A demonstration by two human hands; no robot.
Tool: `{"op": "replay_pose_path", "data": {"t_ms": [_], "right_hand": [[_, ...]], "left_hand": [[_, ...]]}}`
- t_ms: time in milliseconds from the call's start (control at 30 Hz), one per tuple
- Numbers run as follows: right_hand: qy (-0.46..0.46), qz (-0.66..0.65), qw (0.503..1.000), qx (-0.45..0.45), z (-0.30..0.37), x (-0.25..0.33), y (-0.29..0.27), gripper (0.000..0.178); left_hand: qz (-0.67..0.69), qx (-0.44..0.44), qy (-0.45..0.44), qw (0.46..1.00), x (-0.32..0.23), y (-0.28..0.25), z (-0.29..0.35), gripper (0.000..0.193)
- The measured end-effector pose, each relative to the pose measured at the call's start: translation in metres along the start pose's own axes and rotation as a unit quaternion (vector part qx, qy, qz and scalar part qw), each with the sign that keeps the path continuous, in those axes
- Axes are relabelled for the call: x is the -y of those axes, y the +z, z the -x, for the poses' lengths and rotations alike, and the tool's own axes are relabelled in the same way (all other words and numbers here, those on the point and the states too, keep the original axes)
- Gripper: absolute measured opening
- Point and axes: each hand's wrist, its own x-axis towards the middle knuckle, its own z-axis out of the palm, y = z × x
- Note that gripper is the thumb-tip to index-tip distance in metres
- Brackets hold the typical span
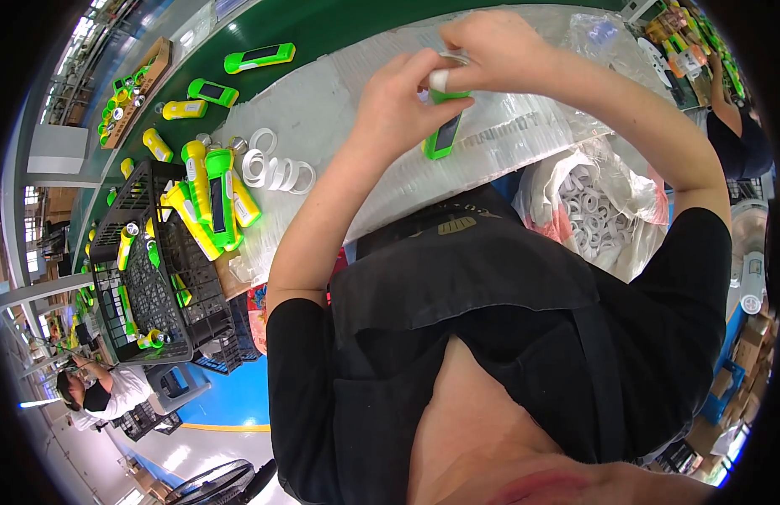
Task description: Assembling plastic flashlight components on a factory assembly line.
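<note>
Green-and-black flashlight (443,140), white rings (276,173)

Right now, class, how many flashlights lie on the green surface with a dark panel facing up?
2: one flashlight near the far edge, and a second flashlight nearer and to its left. Others may be hidden behind the black crate.

Green flashlight (443,141): upper end hidden by left grip (397,103) and right grip (497,50), can't tell which fingertips touch it. White ring (439,81) partly covered by fingers. Flashlight pile (221,198): lower ones overlapped. Ring bag (546,200): bottom hidden behind black clothing (491,273). Fan (212,486) cut by lower edge. Far-right co-worker (737,139) fades into dark rim. Upper-right clutter (678,42) too small to tell.
</note>
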Motion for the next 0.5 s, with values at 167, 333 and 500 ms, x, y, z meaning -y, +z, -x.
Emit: {"op": "replay_pose_path", "data": {"t_ms": [167, 333, 500], "right_hand": [[-0.069, -0.130, 0.989, -0.030, -0.003, -0.003, -0.007, 0.031], [0.201, 0.017, 0.968, 0.149, -0.004, 0.010, 0.005, 0.031], [-0.030, -0.129, 0.990, 0.048, 0.004, 0.004, -0.003, 0.029]], "left_hand": [[0.007, 0.001, -0.017, 1.000, 0.004, -0.002, 0.002, 0.038], [-0.020, -0.001, 0.022, 1.000, 0.003, -0.001, 0.002, 0.035], [0.033, -0.032, 0.024, 0.999, -0.001, 0.000, 0.002, 0.035]]}}
